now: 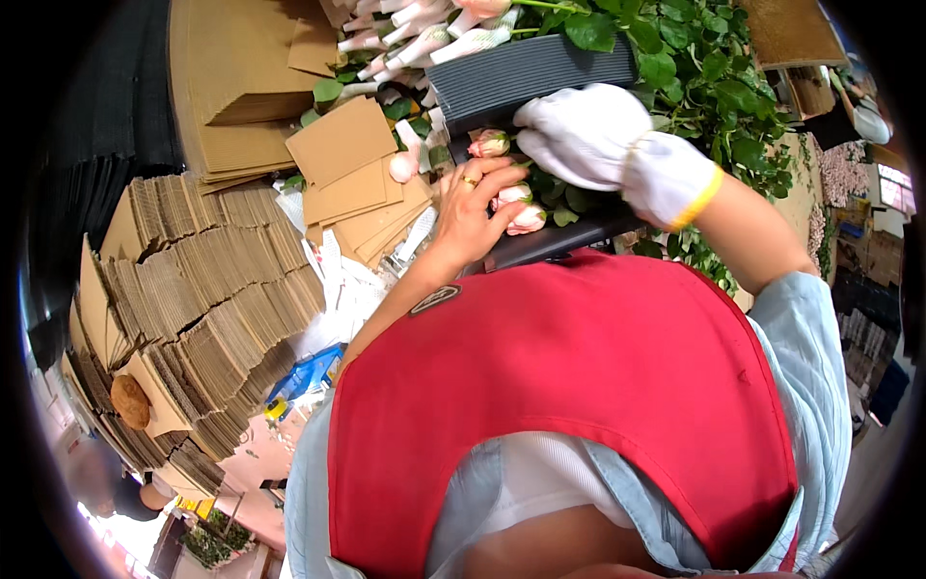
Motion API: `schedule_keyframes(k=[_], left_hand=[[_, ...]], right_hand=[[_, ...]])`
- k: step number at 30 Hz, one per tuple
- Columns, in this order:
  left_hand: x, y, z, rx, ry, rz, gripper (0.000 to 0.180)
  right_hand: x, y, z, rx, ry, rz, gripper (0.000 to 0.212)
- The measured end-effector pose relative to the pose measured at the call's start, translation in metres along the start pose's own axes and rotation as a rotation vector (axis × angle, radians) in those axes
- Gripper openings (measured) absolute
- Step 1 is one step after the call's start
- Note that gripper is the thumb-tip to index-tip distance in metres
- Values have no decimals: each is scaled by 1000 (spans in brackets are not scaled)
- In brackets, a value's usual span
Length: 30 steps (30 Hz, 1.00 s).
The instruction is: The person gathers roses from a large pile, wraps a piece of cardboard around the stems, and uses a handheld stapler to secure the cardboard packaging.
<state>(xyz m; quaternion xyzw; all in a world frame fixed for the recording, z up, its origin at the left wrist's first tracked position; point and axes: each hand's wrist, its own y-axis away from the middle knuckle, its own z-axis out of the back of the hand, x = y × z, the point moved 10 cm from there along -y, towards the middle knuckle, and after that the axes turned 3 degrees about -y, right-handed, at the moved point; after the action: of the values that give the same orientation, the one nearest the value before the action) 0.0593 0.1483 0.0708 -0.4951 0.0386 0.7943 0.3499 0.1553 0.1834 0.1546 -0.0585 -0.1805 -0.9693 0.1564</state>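
Closest of all was the wearer's red apron (pixel 569 338), worn over a pale blue shirt (pixel 805 338). Just beyond its upper edge lay a black surface (pixel 559 243), and over it were three pink-and-cream roses (pixel 528 220), their heads one behind another between the two hands, with green leaves to their right. The bare left hand (pixel 473 207), a ring on one finger, reached in from the left, its grip partly spread, fingers bent and tips against the rose heads; whether it pinched any of them could not be told. The right hand (pixel 584 140), in a white glove with a yellow cuff edge, was curled above the leaves to the right of the roses; its fingertips were hidden, so what its grip had hold of, if anything, could not be told. Just beyond the hands was a dark grey ridged block (pixel 535 79). Loose cardboard pieces (pixel 342 145) lay to the left hand's left, and lower on that side stood dense stacks of cardboard (pixel 207 261). Farther up were roses in white sleeves (pixel 424 43), with a mass of leafy stems (pixel 709 87) to the right. Far off at lower left, a blurred person (pixel 130 497) was visible.
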Motion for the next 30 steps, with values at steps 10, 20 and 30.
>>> schedule_keyframes(k=[10, 20, 30], left_hand=[[14, -25, 11, 111, 7, 52, 31], [6, -30, 8, 38, -30, 86, 57], [15, -24, 14, -75, -120, 60, 44]], right_hand=[[18, 3, 1, -162, 193, 209, 15], [-78, -34, 112, -429, 218, -321, 27], [6, 2, 2, -458, 243, 138, 5]])
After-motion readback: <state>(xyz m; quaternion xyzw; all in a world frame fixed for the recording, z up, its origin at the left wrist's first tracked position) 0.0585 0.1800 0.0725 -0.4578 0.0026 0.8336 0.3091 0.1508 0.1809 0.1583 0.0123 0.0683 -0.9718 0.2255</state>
